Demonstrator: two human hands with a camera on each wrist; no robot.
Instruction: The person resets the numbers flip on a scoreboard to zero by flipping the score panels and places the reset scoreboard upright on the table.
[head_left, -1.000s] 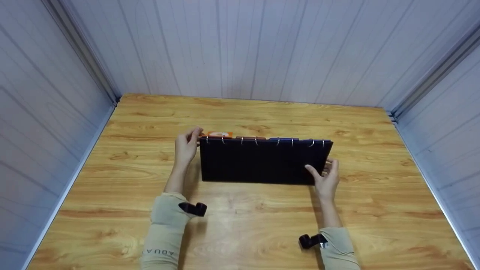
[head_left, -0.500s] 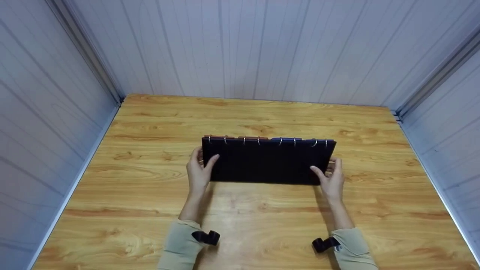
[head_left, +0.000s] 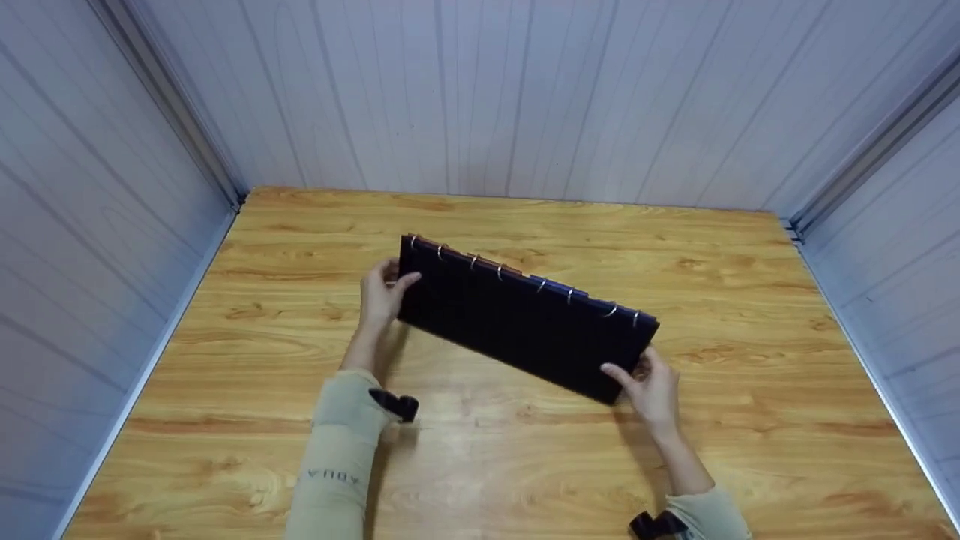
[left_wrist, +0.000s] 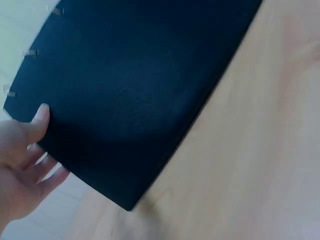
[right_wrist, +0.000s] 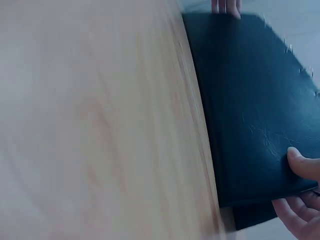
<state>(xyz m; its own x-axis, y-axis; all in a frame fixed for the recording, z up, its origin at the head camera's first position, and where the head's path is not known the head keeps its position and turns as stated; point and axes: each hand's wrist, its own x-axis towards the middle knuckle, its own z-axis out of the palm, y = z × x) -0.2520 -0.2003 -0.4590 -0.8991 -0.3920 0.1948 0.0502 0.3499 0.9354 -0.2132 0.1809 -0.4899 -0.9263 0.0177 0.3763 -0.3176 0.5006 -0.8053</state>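
Observation:
A ring-bound flip book with a black, leather-like cover stands slanted over the table, its left end farther back than its right. Metal rings run along its top edge, where strips of reddish-brown and blue pages peep out behind. My left hand pinches the left end, thumb on the black face and fingers behind. At the right end my right hand grips likewise, its thumb lying on the cover. A second black panel shows beneath the cover in the right wrist view. The far face is hidden.
A wood-grain table lies under everything. Pale panelled walls rise at its back and on both sides. Each sleeve carries a small black wrist camera, the left one and the right one.
My left hand came down from the top corner, where an orange page stuck out, to hold the left end. Since then the flip book has turned, left end back, right end nearer.

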